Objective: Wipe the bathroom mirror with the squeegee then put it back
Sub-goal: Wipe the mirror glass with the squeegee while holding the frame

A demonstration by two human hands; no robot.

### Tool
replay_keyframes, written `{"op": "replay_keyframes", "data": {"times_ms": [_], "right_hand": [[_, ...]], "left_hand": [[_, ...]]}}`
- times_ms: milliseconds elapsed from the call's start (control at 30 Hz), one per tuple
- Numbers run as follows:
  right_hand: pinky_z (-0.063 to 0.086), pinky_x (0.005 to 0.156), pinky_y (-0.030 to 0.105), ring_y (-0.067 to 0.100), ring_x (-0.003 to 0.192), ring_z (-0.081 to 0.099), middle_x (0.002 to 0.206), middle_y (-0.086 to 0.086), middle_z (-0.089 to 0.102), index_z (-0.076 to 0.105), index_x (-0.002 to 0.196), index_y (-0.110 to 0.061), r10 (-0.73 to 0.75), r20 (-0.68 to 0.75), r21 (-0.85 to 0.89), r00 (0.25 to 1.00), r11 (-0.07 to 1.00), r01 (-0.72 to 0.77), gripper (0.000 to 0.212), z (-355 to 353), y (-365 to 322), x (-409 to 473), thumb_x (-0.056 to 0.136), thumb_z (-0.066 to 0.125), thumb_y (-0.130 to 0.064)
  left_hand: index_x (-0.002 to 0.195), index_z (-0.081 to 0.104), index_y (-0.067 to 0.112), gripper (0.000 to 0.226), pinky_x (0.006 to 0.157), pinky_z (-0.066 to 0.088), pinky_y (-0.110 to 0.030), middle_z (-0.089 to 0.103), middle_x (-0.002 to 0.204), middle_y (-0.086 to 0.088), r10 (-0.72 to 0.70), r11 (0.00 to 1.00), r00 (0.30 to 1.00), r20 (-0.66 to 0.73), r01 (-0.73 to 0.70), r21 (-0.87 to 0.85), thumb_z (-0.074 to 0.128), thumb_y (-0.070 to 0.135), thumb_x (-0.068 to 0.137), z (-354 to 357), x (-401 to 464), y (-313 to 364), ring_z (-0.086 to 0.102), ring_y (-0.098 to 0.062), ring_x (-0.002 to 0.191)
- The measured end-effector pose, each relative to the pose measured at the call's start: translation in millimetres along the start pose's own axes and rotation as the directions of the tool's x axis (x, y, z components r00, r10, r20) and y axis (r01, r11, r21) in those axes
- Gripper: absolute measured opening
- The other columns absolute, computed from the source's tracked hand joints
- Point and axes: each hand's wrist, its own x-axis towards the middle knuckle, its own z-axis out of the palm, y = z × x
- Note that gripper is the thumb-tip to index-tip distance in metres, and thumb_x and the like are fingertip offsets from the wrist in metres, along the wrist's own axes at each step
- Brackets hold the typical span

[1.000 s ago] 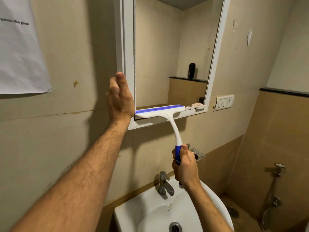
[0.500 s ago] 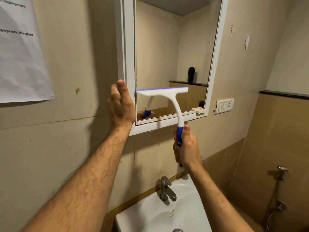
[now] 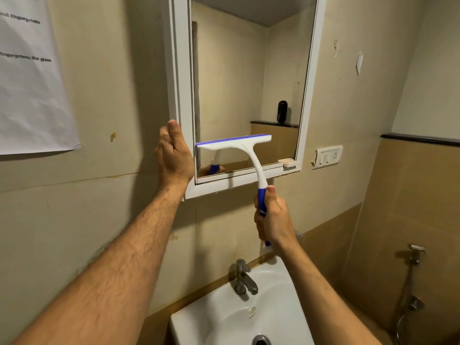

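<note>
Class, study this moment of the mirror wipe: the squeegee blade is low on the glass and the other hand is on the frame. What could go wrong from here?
1. The white squeegee with blue blade edge spans only the left part of the white-framed wall mirror; the right strip may be missed.
2. The left hand rests at the frame's hinged-looking edge; pressure from the right hand might swing it.
3. Drips could miss the white ceramic basin.

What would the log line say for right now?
right hand: grips squeegee | blade: low on mirror | left hand: steadies frame
</note>
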Motion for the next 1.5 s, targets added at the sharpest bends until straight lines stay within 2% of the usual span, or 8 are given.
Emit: {"op": "replay_keyframes", "data": {"times_ms": [133, 267, 433, 533, 600, 867, 1233, 1500], "right_hand": [[0.033, 0.038, 0.018, 0.003, 0.037, 0.037, 0.058, 0.000, 0.041, 0.048, 0.093, -0.008, 0.032, 0.014, 0.002, 0.999, 0.999, -0.032, 0.053, 1, 19, -6, 0.095, 0.026, -0.056], [0.030, 0.037, 0.018, 0.002, 0.035, 0.034, 0.054, -0.001, 0.039, 0.051, 0.086, -0.006, 0.048, 0.026, 0.000, 0.999, 0.999, -0.048, 0.053, -10, 51, -21, 0.096, 0.026, -0.051], [0.033, 0.040, 0.020, 0.006, 0.036, 0.037, 0.052, -0.004, 0.042, 0.050, 0.082, -0.012, 0.043, -0.018, 0.070, 0.999, 0.997, -0.041, 0.057, -34, 13, 11, 0.089, 0.027, -0.063], [0.034, 0.040, 0.020, 0.006, 0.038, 0.038, 0.052, -0.004, 0.043, 0.049, 0.078, -0.014, -0.007, -0.041, 0.080, 0.999, 0.997, 0.011, 0.054, -44, -27, 42, 0.092, 0.026, -0.061], [0.035, 0.040, 0.019, 0.006, 0.038, 0.039, 0.053, -0.003, 0.043, 0.049, 0.083, -0.013, 0.002, -0.033, 0.081, 0.999, 0.997, 0.001, 0.055, -47, -30, 53, 0.093, 0.025, -0.061], [0.035, 0.042, 0.021, 0.008, 0.041, 0.038, 0.058, 0.004, 0.042, 0.052, 0.083, -0.008, 0.092, -0.039, 0.087, 0.995, 0.992, -0.088, 0.054, -51, 62, 21, 0.091, 0.028, -0.056], [0.036, 0.039, 0.018, 0.005, 0.040, 0.041, 0.060, 0.001, 0.041, 0.049, 0.090, -0.010, -0.131, -0.070, 0.070, 0.989, 0.988, 0.136, 0.053, -67, -50, 108, 0.095, 0.026, -0.058], [0.038, 0.042, 0.020, 0.007, 0.042, 0.041, 0.060, 0.004, 0.042, 0.049, 0.086, -0.008, -0.045, -0.040, 0.078, 0.998, 0.996, 0.048, 0.059, -71, 32, 68, 0.080, 0.031, -0.064]], "left_hand": [[0.125, 0.049, 0.006, 0.053, 0.094, 0.039, -0.033, 0.058, 0.123, -0.018, -0.004, 1.000, 1.000, -0.015, 0.004, 0.004, 0.019, 0.044, 0.101, 2, 0, -3, 0.051, -0.030, 0.116], [0.102, 0.051, 0.013, 0.052, 0.074, 0.031, -0.029, 0.056, 0.094, -0.011, -0.033, 0.997, 0.999, -0.026, 0.035, 0.075, 0.021, 0.055, 0.097, -1, 5, 9, 0.054, -0.029, 0.098], [0.112, 0.049, 0.016, 0.052, 0.072, 0.024, -0.023, 0.056, 0.117, -0.009, -0.124, 0.989, 0.982, -0.143, 0.134, 0.066, 0.018, 0.056, 0.097, 8, 39, 56, 0.049, -0.023, 0.104], [0.114, 0.055, 0.019, 0.053, 0.088, 0.035, -0.032, 0.056, 0.128, -0.013, -0.067, 0.985, 0.983, -0.174, 0.093, 0.144, 0.017, 0.052, 0.098, 14, 43, 64, 0.049, -0.028, 0.117], [0.120, 0.058, 0.012, 0.059, 0.095, 0.036, -0.036, 0.057, 0.126, -0.017, -0.042, 0.984, 0.973, -0.225, 0.079, 0.158, 0.017, 0.050, 0.099, 18, 41, 60, 0.048, -0.034, 0.118], [0.109, 0.060, 0.007, 0.058, 0.085, 0.032, -0.033, 0.061, 0.118, -0.018, -0.003, 0.988, 0.961, -0.277, 0.046, 0.149, 0.018, 0.047, 0.100, 25, 38, 54, 0.049, -0.033, 0.111], [0.118, 0.056, 0.004, 0.058, 0.093, 0.029, -0.033, 0.055, 0.127, -0.021, -0.001, 0.992, 0.964, -0.264, 0.034, 0.121, 0.016, 0.043, 0.101, 26, 36, 54, 0.043, -0.035, 0.119], [0.120, 0.054, 0.004, 0.057, 0.093, 0.030, -0.032, 0.054, 0.127, -0.021, -0.006, 0.993, 0.966, -0.258, 0.036, 0.112, 0.017, 0.042, 0.102, 26, 32, 55, 0.043, -0.034, 0.119]]}}
